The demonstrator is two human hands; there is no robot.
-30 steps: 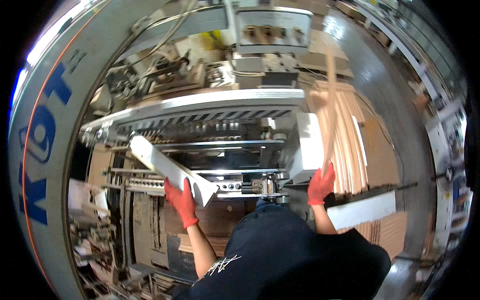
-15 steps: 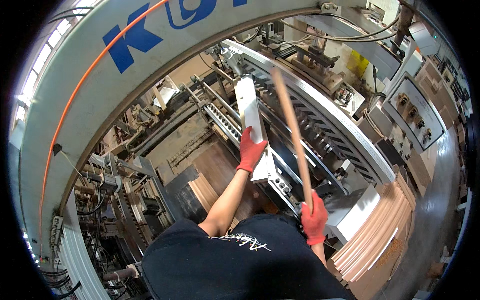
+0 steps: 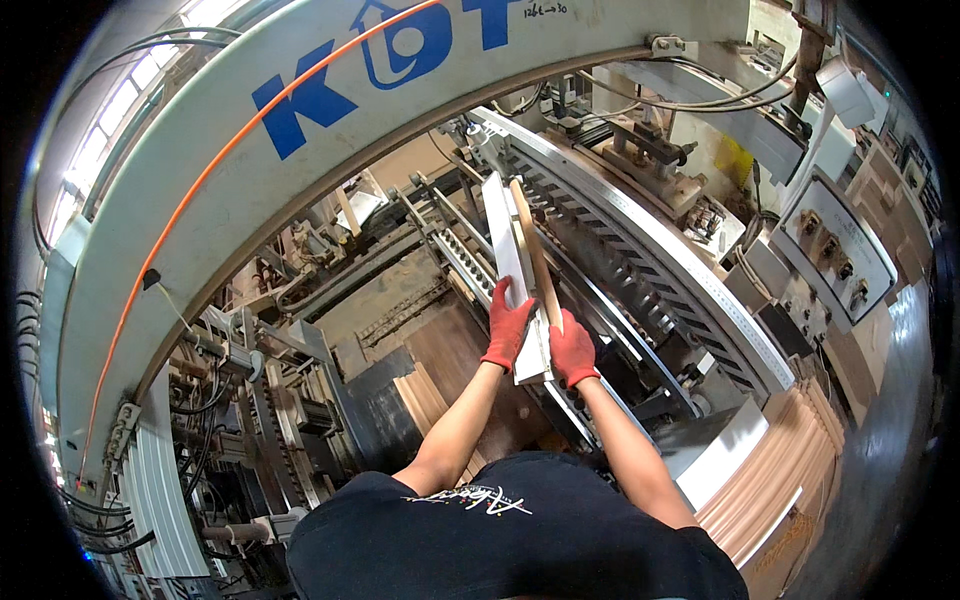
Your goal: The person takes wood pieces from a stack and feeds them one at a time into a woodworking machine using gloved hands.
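My right hand (image 3: 572,350), in a red glove, is closed around the near end of a long, thin wooden strip (image 3: 537,250). The strip slants away from me, close along the right side of a long white piece (image 3: 507,240). My left hand (image 3: 508,328), also gloved in red, grips that white piece near its lower end, with fingers across its face. The undersides of both pieces are hidden, so I cannot tell what supports the white one. Both hands are nearly side by side, over the rails (image 3: 465,262) of a machine.
A grey machine beam (image 3: 200,200) with an orange hose arches over the left and top. At right are a long metal guide (image 3: 680,250), a control panel (image 3: 835,245) and a stack of wooden strips (image 3: 775,470). More wooden strips (image 3: 425,400) lie left of my forearms.
My right hand has moved forward and left, bringing the wooden strip from a raised position at right to beside the white piece. My left hand keeps its place on the white piece.
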